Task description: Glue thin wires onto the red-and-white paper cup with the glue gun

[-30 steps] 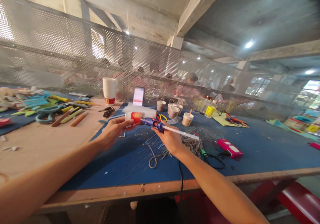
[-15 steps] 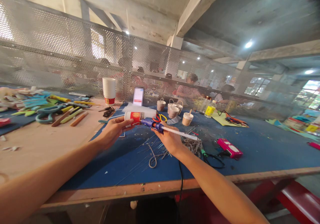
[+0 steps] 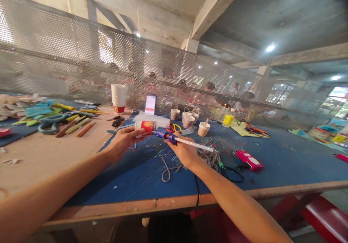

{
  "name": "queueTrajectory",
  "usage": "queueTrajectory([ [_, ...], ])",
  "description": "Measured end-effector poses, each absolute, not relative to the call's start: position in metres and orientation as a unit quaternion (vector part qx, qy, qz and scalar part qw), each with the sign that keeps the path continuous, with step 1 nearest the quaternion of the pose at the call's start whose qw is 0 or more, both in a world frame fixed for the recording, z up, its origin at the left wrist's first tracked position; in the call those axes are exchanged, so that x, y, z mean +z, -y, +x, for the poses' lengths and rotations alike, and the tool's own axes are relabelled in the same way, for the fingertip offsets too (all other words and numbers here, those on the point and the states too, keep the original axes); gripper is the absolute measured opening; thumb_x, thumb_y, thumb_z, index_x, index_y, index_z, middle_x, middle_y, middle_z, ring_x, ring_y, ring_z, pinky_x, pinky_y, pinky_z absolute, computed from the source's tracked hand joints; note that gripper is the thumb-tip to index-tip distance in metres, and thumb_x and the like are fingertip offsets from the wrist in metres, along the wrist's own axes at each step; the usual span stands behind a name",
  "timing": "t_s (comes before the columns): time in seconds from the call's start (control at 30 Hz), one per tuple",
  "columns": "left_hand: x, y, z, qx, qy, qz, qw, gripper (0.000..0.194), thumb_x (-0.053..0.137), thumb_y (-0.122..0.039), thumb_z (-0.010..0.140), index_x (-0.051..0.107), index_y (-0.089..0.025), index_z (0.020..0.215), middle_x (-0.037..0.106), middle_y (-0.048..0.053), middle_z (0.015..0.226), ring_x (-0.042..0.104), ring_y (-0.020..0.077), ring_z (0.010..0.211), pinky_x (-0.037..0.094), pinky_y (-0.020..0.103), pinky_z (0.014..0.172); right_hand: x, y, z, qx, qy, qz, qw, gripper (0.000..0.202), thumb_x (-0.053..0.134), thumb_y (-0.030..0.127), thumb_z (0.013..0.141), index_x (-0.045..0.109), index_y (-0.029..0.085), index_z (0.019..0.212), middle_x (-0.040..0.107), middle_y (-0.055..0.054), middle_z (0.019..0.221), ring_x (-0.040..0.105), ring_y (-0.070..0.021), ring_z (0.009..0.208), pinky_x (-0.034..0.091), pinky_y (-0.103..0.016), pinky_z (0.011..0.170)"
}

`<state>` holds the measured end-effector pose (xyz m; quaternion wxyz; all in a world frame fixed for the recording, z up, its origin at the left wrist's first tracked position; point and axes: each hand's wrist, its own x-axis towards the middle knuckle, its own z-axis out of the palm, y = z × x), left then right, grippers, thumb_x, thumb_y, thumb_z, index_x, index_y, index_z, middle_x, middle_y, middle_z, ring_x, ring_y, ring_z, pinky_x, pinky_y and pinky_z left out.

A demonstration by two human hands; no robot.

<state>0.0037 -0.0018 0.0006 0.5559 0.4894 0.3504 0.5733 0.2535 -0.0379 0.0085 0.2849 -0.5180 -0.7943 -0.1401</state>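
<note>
My left hand is closed around a red and white paper cup, which lies on its side in the air above the blue mat. In my right hand is a blue hot glue gun, with a long clear glue stick jutting from its back. The gun's nozzle points left and is at the cup's base end; whether it touches cannot be made out. Beneath my right hand lie clear glue sticks and a heap of grey cord. Scissors with red and yellow handles lie just behind the gun.
Several small cord-covered cups stand behind my hands, beside a cup with a stick. A stack of paper cups and a phone stand farther back. Tools lie left; a pink box with a cable lies right. A perforated screen borders the table.
Both hands stay nearly in place, still holding the cup and the glue gun. The glue stick's rear end has shifted slightly left, towards the gun.
</note>
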Motion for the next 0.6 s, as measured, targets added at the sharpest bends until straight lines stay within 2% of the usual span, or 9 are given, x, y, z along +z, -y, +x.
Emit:
queueTrajectory([
  [0.2, 0.0018, 0.0022, 0.0042, 0.576, -0.347, 0.489, 0.555, 0.040, 0.090, -0.035, 0.067, 0.082, -0.014, 0.100, 0.081, 0.013, 0.114, 0.071, 0.0292, 0.114, 0.052, 0.043, 0.108, 0.0080, 0.0374, 0.2532, -0.144, 0.795, -0.521, 0.277, 0.028, 0.061, 0.049, 0.100, 0.068, 0.021, 0.100, 0.078, -0.004, 0.083, 0.072, -0.0208, 0.069, 0.037, -0.026, 0.059],
  [0.47, 0.0064, 0.0052, 0.0059, 0.584, -0.352, 0.472, 0.558, 0.034, 0.090, -0.030, 0.068, 0.082, -0.013, 0.097, 0.081, 0.013, 0.108, 0.074, 0.0242, 0.103, 0.057, 0.035, 0.100, 0.0093, 0.0390, 0.2535, -0.139, 0.798, -0.519, 0.274, 0.027, 0.059, 0.048, 0.100, 0.067, 0.022, 0.099, 0.077, -0.003, 0.081, 0.071, -0.0209, 0.069, 0.037, -0.027, 0.059],
  [0.6, 0.0076, 0.0049, 0.0070, 0.589, -0.349, 0.460, 0.565, 0.033, 0.090, -0.029, 0.068, 0.081, -0.012, 0.095, 0.081, 0.012, 0.106, 0.074, 0.0239, 0.101, 0.058, 0.037, 0.099, 0.0097, 0.0395, 0.2539, -0.137, 0.798, -0.521, 0.271, 0.027, 0.060, 0.049, 0.100, 0.067, 0.022, 0.099, 0.077, -0.004, 0.081, 0.071, -0.0208, 0.068, 0.036, -0.026, 0.059],
])
